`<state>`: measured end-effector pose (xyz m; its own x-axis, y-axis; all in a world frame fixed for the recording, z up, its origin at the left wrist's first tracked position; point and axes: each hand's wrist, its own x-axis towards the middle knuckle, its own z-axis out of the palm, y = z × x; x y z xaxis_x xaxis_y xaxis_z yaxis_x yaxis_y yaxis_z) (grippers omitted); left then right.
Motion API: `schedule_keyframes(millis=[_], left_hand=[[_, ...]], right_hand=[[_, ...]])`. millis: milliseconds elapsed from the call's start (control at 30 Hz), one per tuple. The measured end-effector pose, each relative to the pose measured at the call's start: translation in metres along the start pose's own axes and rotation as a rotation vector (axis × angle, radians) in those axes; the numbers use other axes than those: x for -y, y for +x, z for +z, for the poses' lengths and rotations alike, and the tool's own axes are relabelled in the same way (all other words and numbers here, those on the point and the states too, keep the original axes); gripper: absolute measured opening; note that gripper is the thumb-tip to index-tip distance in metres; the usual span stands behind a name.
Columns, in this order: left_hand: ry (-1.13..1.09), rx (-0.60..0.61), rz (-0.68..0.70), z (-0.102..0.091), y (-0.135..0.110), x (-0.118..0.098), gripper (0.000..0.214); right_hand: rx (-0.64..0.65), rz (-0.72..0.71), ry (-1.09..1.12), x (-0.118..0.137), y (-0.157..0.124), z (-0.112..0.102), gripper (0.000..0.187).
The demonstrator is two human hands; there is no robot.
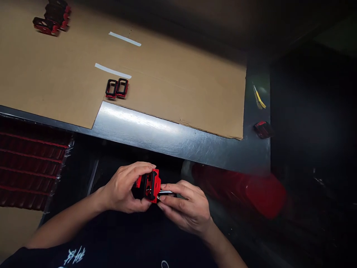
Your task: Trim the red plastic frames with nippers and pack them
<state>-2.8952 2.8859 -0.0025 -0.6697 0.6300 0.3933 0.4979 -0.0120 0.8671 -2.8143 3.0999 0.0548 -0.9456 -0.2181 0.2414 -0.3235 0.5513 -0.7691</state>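
Close to my body, my left hand (128,188) is closed around a small red and black plastic frame (153,185), with the fingers above and the thumb below. The frame's opening is turned partly towards me. My right hand (185,204) pinches a thin silver metal tool (166,192), perhaps tweezers, whose tip meets the right side of the frame. Fingers cover most of the tool, so its exact kind is hidden. Both hands are in front of the table's near edge.
Cardboard (173,89) covers much of the metal table (134,124). Two red-black frames (122,88) stand near white tape strips (113,70); several more (55,16) are stacked far left. A yellow-handled tool (259,97) and dark red part (263,129) lie right. Red parts (30,163) fill the lower left.
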Motion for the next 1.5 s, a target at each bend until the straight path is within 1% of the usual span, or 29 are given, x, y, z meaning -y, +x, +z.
schedule_keyframes(millis=[133,300,700,833,1167,1333,1500], left_hand=[[-0.005,-0.011,-0.019,-0.0009,-0.003,0.0004,0.075],[-0.001,-0.027,-0.02,-0.0005,-0.0043,0.0009,0.074],[-0.019,-0.006,0.006,0.0004,-0.0016,0.0025,0.072],[-0.002,0.006,-0.001,-0.0011,-0.0013,0.0019,0.069],[0.035,0.03,-0.016,-0.0053,-0.0015,0.0001,0.065],[0.039,0.013,-0.04,-0.0067,-0.0012,-0.0017,0.062],[0.025,-0.009,-0.035,-0.0063,-0.0023,-0.0017,0.066]], right_hand=[[-0.004,-0.02,0.001,0.0,0.0036,0.0021,0.013],[-0.054,-0.084,0.017,-0.0022,0.0029,0.0058,0.01],[-0.052,-0.091,0.033,-0.0038,0.0019,0.0051,0.01],[-0.042,-0.089,0.046,-0.0038,0.0016,0.0057,0.013],[0.029,-0.079,0.05,0.0011,0.0053,0.0009,0.013],[0.036,-0.073,0.046,0.0028,0.007,0.0004,0.016],[0.025,-0.1,0.056,0.0029,0.0069,0.0024,0.017]])
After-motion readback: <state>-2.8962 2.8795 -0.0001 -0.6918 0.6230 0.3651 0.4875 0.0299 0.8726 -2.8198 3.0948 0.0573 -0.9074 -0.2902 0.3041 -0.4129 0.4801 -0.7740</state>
